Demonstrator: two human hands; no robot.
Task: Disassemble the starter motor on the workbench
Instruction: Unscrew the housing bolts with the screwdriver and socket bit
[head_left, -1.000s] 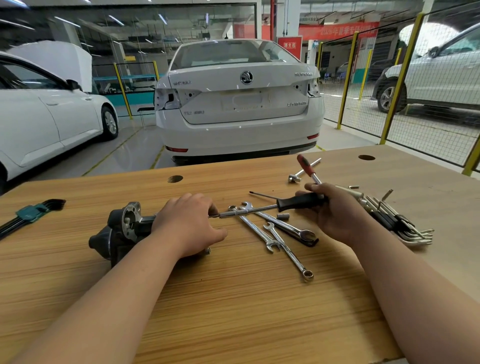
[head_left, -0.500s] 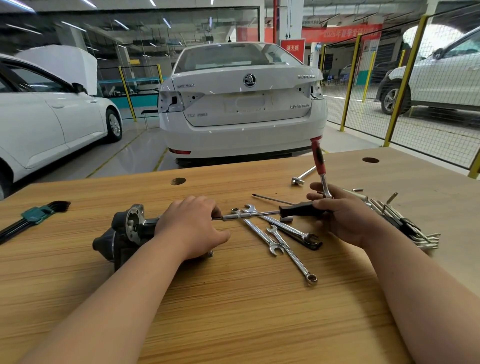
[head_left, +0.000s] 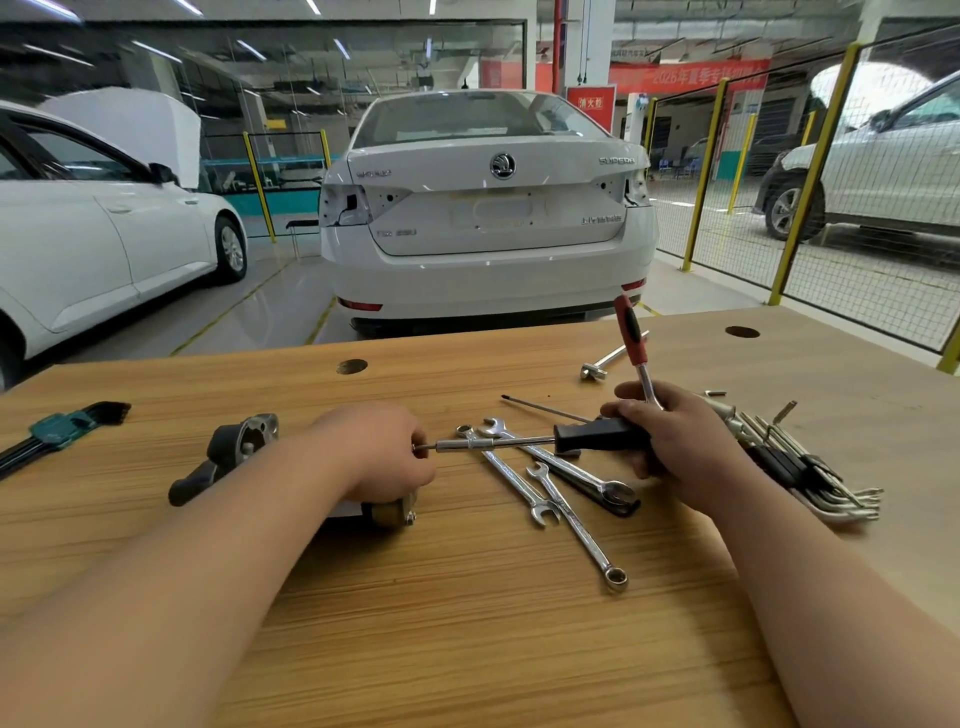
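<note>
Head view: right hand (head_left: 675, 441), fingers curled round the black-handled driver (head_left: 597, 435) and red-handled tool (head_left: 631, 338), has swung the red handle upright. Left hand (head_left: 379, 452) curls over the starter motor (head_left: 236, 447), left on the workbench (head_left: 467, 623); a fastener is likely loosening.
</note>
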